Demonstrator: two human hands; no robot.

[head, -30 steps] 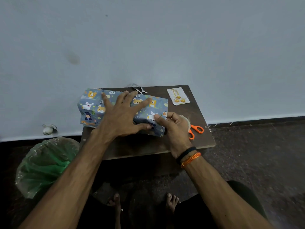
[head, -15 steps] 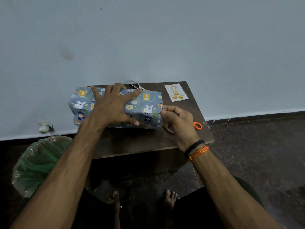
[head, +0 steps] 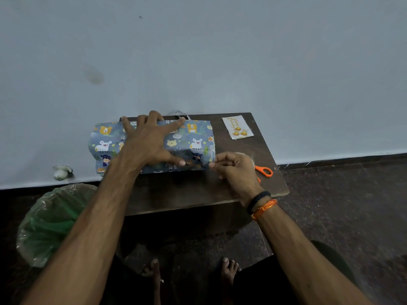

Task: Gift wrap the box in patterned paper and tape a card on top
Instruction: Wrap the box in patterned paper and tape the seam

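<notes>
A box wrapped in blue animal-print paper lies on a small dark wooden table. My left hand presses flat on top of it, fingers spread. My right hand pinches the paper's edge at the box's near right corner, thumb and forefinger closed. A tape roll shows partly behind that hand. A white card with gold print lies on the table's far right corner.
Orange-handled scissors lie just right of my right hand. A green bag-lined bin stands on the floor at the left. The pale wall rises right behind the table. My bare feet are below the table edge.
The box has been turned and pushed back toward the wall. My left hand stayed spread on top; my right hand moved from the tape roll to pinching the paper edge.
</notes>
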